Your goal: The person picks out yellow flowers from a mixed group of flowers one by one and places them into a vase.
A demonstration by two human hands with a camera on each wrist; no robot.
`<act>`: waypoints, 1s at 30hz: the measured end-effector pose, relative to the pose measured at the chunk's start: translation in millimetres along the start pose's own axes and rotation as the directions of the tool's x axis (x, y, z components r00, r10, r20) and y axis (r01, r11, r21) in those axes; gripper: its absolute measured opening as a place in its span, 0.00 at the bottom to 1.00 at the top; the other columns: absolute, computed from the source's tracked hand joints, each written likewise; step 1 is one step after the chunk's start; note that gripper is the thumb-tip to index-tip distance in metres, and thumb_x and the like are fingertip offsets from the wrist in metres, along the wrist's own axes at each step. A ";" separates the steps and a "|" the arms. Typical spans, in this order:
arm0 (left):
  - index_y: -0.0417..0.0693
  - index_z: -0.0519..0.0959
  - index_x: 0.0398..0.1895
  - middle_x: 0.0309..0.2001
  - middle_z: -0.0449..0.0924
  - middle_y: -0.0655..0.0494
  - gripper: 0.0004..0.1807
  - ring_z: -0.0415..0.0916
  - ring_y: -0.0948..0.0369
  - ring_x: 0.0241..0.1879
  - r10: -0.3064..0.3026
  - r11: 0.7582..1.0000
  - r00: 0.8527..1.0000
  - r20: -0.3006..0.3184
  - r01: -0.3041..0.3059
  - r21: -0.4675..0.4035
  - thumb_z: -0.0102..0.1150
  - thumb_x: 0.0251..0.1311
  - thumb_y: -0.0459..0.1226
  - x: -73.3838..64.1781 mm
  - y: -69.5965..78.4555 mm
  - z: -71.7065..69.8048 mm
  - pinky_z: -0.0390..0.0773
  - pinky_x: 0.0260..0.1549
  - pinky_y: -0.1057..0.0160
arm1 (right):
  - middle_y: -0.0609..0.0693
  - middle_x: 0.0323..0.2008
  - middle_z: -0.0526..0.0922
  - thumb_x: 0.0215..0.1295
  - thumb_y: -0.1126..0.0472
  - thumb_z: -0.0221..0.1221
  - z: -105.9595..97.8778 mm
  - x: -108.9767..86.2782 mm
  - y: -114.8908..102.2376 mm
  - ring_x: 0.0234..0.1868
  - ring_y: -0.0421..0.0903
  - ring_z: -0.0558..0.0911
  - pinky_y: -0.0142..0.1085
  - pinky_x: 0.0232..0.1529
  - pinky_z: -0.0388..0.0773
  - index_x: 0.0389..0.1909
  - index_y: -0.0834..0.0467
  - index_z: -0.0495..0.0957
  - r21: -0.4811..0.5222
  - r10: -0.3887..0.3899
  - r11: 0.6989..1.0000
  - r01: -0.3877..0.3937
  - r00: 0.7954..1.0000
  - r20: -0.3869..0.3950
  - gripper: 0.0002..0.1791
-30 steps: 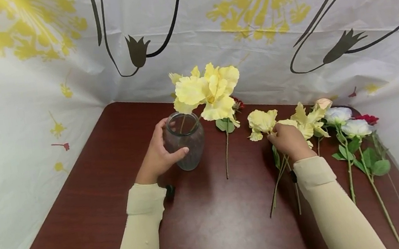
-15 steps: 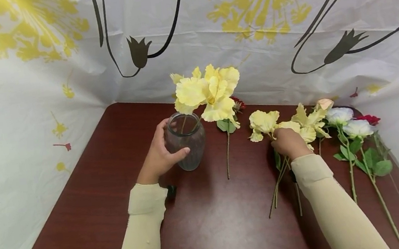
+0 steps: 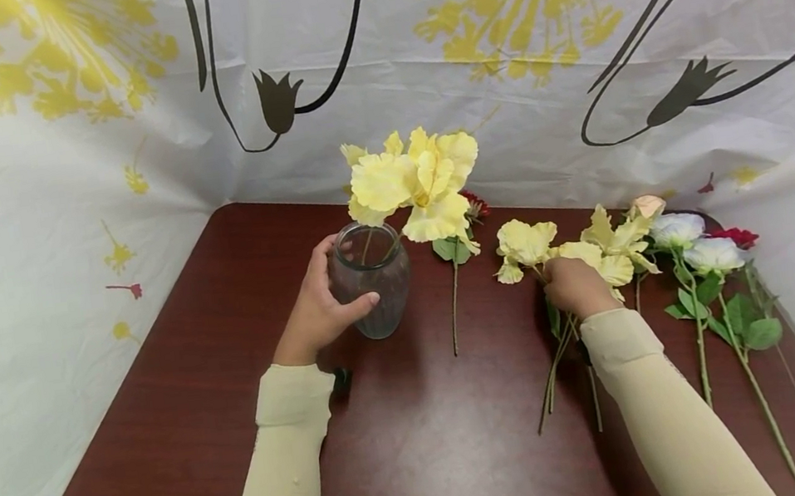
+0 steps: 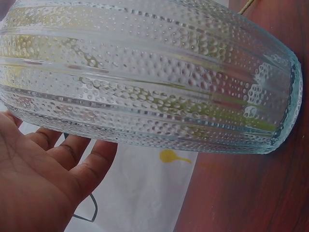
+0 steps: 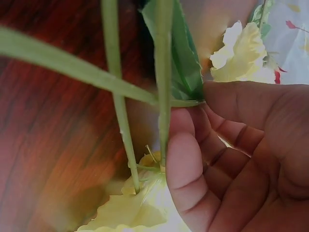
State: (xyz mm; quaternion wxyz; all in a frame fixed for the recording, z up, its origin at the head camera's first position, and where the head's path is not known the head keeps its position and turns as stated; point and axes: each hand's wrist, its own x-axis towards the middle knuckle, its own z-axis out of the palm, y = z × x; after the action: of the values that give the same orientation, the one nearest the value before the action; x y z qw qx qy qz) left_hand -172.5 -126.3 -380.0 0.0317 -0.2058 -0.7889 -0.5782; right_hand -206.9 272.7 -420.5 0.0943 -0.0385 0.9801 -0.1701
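We saw almost no change from a second before: the right hand [image 3: 577, 285] had eased slightly nearer the person, so more of the yellow bloom [image 3: 582, 251] showed beyond it. It pinched a green stem [image 5: 72, 66] with thumb and fingertip, beside a leaf [image 5: 187, 67]. The left hand [image 3: 319, 313] stayed curved around the glass vase [image 3: 381, 313], which stood upright on the table [image 3: 166, 438] at 9 o'clock from the right hand. We saw yellow flowers [image 3: 426, 181] in it, heads toward 1 o'clock.
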 end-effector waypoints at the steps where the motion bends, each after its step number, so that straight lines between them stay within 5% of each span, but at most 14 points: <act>1: 0.41 0.52 0.74 0.65 0.62 0.38 0.49 0.63 0.48 0.63 -0.002 1.000 1.000 0.001 0.002 0.000 0.70 0.51 0.35 -0.1 -0.1 0.0 0.65 0.61 0.41 | 0.50 0.16 0.65 0.58 0.74 0.50 0.3 -0.4 0.5 0.20 0.48 0.64 0.41 0.25 0.62 0.18 0.56 0.64 0.003 -0.003 1.000 0.003 1.000 -0.001 0.14; 6: 0.41 0.52 0.74 0.66 0.61 0.38 0.49 0.62 0.48 0.63 -0.006 1.000 1.000 0.005 0.006 -0.006 0.70 0.51 0.35 0.0 -0.9 0.3 0.65 0.61 0.41 | 0.46 0.15 0.54 0.59 0.74 0.49 1.3 -1.4 2.6 0.18 0.45 0.55 0.39 0.22 0.56 0.16 0.54 0.58 0.011 -0.011 1.000 0.011 1.000 -0.012 0.17; 12: 0.42 0.52 0.74 0.66 0.61 0.39 0.49 0.62 0.49 0.63 -0.006 1.000 1.000 0.005 0.006 -0.009 0.70 0.51 0.35 -0.5 0.2 0.6 0.65 0.61 0.41 | 0.51 0.18 0.70 0.65 0.65 0.54 -5.0 -9.5 3.2 0.20 0.49 0.68 0.42 0.23 0.64 0.21 0.60 0.71 0.009 0.010 1.000 -0.009 0.992 -0.122 0.12; 18: 0.42 0.52 0.74 0.66 0.62 0.40 0.49 0.63 0.49 0.63 -0.004 1.000 1.000 0.013 0.005 -0.026 0.70 0.51 0.35 1.0 -0.9 0.0 0.66 0.60 0.41 | 0.45 0.10 0.58 0.66 0.60 0.55 -12.8 -26.7 11.0 0.14 0.45 0.60 0.39 0.17 0.58 0.09 0.53 0.62 0.029 0.068 0.998 -0.063 0.977 -0.204 0.24; 30: 0.42 0.51 0.74 0.66 0.60 0.38 0.49 0.62 0.47 0.64 -0.020 0.999 1.000 0.014 0.020 -0.027 0.70 0.52 0.35 -0.3 1.4 -0.3 0.65 0.61 0.40 | 0.49 0.13 0.70 0.68 0.53 0.56 0.3 -35.9 22.2 0.16 0.50 0.70 0.43 0.19 0.66 0.09 0.54 0.68 0.001 0.187 0.982 -0.187 0.981 -0.053 0.25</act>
State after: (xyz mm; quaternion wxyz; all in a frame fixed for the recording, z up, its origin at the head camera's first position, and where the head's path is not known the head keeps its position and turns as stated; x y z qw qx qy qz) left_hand -171.8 -126.3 -378.8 0.0178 -0.2022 -0.7832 -0.5877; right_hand -172.7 297.3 -422.2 0.0840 0.0581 0.9819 -0.1596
